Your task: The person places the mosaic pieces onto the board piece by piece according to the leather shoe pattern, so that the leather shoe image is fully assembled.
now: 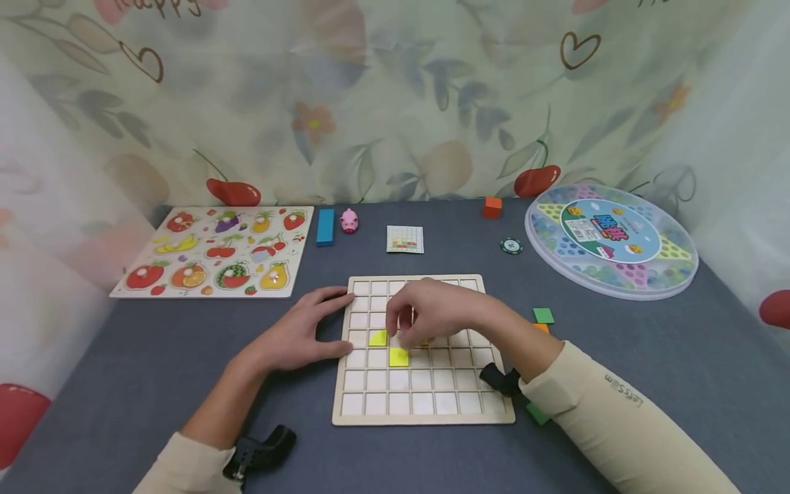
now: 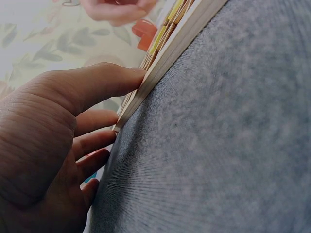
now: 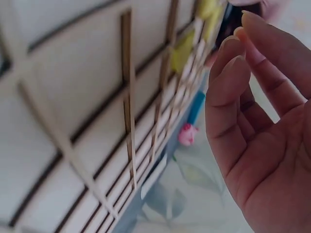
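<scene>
A square wooden grid board [image 1: 423, 419] with light cells lies in the middle of the table. Yellow tiles [image 1: 399, 357] sit in cells left of its centre, one partly hidden under the right hand. My left hand [image 1: 306, 331] rests at the board's left side, thumb and fingers spread apart; its thumb touches the board's edge [image 2: 167, 63] in the left wrist view. Over the board's middle is my right hand [image 1: 435, 312], fingertips pointing down beside the yellow tiles. In the right wrist view its fingers [image 3: 228, 82] bend loosely toward the thumb, with nothing visible between them.
Green tiles [image 1: 543, 315] and an orange tile [image 1: 541, 328] lie right of the board, partly behind the right arm. Farther back are a fruit puzzle board [image 1: 206, 254], blue block [image 1: 325, 228], pink pig [image 1: 349, 221], pattern card [image 1: 404, 239], red cube [image 1: 492, 208], chip [image 1: 511, 245] and round game box [image 1: 669, 278].
</scene>
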The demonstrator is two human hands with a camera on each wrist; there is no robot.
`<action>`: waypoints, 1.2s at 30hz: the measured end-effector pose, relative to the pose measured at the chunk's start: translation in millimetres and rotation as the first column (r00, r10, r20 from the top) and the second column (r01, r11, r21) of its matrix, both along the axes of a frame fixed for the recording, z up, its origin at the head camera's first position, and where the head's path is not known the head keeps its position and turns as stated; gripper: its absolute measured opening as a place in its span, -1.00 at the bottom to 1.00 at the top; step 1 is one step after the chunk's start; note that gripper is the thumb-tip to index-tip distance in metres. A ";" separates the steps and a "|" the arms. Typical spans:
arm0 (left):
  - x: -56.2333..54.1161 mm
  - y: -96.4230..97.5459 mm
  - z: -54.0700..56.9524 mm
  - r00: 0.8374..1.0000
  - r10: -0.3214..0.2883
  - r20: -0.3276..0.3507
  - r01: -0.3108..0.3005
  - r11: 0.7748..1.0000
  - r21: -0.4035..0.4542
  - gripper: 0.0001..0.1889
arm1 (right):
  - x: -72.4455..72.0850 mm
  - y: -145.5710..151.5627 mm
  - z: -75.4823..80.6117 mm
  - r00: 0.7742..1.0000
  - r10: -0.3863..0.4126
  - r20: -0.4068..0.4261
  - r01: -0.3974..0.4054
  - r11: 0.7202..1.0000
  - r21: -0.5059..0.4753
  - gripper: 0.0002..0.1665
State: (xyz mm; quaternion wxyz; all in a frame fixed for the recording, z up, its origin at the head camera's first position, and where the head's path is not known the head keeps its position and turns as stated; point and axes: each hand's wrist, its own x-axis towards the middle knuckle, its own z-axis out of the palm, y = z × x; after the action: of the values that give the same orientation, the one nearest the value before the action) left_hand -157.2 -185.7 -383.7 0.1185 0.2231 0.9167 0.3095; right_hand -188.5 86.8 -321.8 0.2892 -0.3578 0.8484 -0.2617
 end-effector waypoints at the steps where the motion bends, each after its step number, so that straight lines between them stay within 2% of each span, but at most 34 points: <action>1: 0.0 0.5 0.0 1.000 0.001 0.003 -0.001 1.000 -0.001 -0.14 | -0.5 4.2 2.2 1.000 -0.010 0.013 0.010 1.000 -0.011 -0.87; 5: 0.0 1.0 -0.3 1.000 0.002 0.007 -0.002 1.000 -0.004 -0.13 | -2.2 22.5 9.6 0.996 -0.066 0.060 0.068 0.997 -0.039 -0.87; 10: 0.6 -0.5 -1.0 1.000 0.001 -0.003 -0.001 1.000 -0.001 -0.13 | -2.7 50.6 14.6 0.992 -0.107 0.070 0.113 0.990 -0.084 -0.85; 17: 0.4 -0.5 -2.1 1.000 0.001 -0.008 -0.001 1.000 0.002 -0.14 | 0.0 97.8 15.9 0.980 -0.183 0.076 0.187 0.981 -0.043 -0.81; 27: 0.4 2.0 -2.0 1.000 -0.004 0.007 0.004 1.000 0.001 -0.12 | 9.3 171.8 2.4 0.947 -0.309 0.089 0.309 0.951 0.009 -0.73; 31: 0.2 2.4 -1.4 1.000 0.001 0.009 -0.001 1.000 -0.002 -0.12 | 11.4 187.2 -3.5 0.935 -0.348 0.070 0.345 0.937 0.046 -0.71; 36: 0.2 2.1 -0.8 1.000 0.004 0.002 -0.004 1.000 -0.007 -0.12 | 11.1 194.0 -12.7 0.932 -0.359 0.043 0.355 0.932 0.076 -0.69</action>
State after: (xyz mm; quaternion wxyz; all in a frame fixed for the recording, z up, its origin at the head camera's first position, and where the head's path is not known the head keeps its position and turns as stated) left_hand -157.1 -183.6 -384.5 0.1197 0.2202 0.9182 0.3069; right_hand -177.4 280.8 -334.5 0.2722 -0.1803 0.8991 -0.2914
